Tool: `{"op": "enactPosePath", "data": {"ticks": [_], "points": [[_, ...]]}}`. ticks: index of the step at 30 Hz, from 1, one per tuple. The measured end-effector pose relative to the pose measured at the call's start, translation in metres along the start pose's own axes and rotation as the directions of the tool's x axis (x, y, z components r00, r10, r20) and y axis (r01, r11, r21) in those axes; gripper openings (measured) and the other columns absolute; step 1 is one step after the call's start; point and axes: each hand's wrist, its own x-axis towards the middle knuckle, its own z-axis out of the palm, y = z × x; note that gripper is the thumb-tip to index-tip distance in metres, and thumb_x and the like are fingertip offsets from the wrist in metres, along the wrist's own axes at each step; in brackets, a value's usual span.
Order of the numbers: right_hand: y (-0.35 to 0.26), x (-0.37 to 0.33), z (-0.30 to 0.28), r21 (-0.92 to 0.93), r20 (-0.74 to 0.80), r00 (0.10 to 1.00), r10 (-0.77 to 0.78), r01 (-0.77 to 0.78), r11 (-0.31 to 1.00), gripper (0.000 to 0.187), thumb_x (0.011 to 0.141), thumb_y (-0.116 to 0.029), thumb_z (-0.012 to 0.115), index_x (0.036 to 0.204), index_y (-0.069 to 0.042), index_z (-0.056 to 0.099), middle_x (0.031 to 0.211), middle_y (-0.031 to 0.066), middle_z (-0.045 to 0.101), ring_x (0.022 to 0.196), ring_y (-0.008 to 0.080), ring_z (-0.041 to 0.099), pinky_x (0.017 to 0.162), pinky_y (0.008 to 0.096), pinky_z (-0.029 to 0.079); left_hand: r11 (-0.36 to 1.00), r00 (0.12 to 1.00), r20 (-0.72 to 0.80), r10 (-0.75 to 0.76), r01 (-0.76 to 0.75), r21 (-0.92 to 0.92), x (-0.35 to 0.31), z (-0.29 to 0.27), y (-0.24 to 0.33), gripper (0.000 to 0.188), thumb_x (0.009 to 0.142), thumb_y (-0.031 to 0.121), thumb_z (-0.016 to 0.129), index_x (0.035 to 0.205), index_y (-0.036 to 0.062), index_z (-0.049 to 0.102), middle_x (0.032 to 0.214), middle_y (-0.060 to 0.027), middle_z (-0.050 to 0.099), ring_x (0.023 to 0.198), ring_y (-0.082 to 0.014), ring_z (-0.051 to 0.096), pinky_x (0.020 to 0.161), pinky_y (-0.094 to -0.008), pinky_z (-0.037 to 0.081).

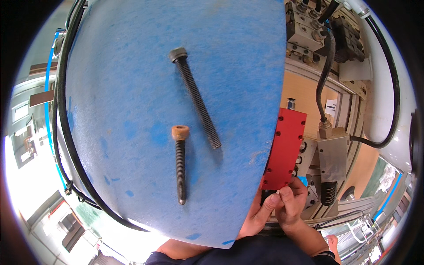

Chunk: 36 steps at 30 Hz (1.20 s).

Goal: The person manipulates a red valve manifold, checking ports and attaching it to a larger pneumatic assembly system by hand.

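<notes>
Panel (123,97), broad, blue and mottled, takes up most of what's before me, with black cables (65,123) bowing down past its left edge. Off to the right stands a rounded white housing (391,88), and nearer, a metal valve block (304,33) sprouting dark hoses. The red block (287,148), dotted with dark holes, is just beside the panel's right edge, both hands at its lower end. The left hand (257,217) is partly hidden by the panel, thumb stretched toward the other; whether its fingers grip anything I can't tell. The right hand (292,205) has fingers curled, though I can't make out what they grasp. On the panel, apart, lie a slanting dark-headed bolt (197,100) and a shorter rusty-headed bolt (180,165).
</notes>
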Motion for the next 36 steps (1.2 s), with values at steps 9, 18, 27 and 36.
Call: {"op": "enactPosePath", "data": {"ticks": [9,18,27,36], "points": [[-0.006,0.002,0.011,0.024,0.011,0.999,0.052,-0.052,0.998,0.025,0.086,-0.009,0.064,0.102,0.007,0.054,0.091,0.0120,0.065,0.076,0.0138,0.061,0.062,0.0262,0.051,0.978,0.996,0.046,-0.079,0.087,-0.190,0.001,-0.003,0.014,0.033,0.099,0.027,0.044,0.119,0.0006,0.043,0.069,-0.0004,0.047,0.051,-0.0063,0.043,0.047,-0.0199,0.036],[-0.007,0.002,0.011,0.041,0.026,0.998,0.051,-0.052,0.998,0.024,0.088,-0.009,0.062,0.103,0.007,0.053,0.090,0.0132,0.064,0.072,0.0154,0.061,0.057,0.0272,0.053,0.977,0.989,0.073,-0.127,0.138,-0.161,0.004,-0.004,0.021,0.035,0.099,0.030,0.042,0.115,-0.0011,0.044,0.067,-0.0015,0.046,0.050,-0.0065,0.042,0.046,-0.0205,0.035],[-0.006,0.002,0.009,0.023,0.028,0.998,0.050,-0.051,0.998,0.027,0.087,-0.011,0.063,0.104,0.008,0.053,0.090,0.0124,0.064,0.074,0.0146,0.061,0.060,0.0268,0.052,0.988,0.994,0.071,-0.080,0.089,-0.130,0.006,-0.005,0.020,0.034,0.099,0.030,0.042,0.113,-0.0003,0.045,0.066,-0.0005,0.046,0.050,-0.0060,0.042,0.046,-0.0202,0.035],[-0.004,0.002,0.007,0.004,0.010,0.998,0.066,-0.066,0.998,0.029,0.087,-0.011,0.064,0.105,0.008,0.053,0.091,0.0122,0.064,0.075,0.0140,0.061,0.062,0.0259,0.051,0.979,0.988,0.091,-0.124,0.137,-0.152,0.006,-0.005,0.023,0.032,0.099,0.029,0.042,0.115,0.0006,0.046,0.066,-0.0010,0.048,0.050,-0.0063,0.042,0.046,-0.0202,0.034]]}}
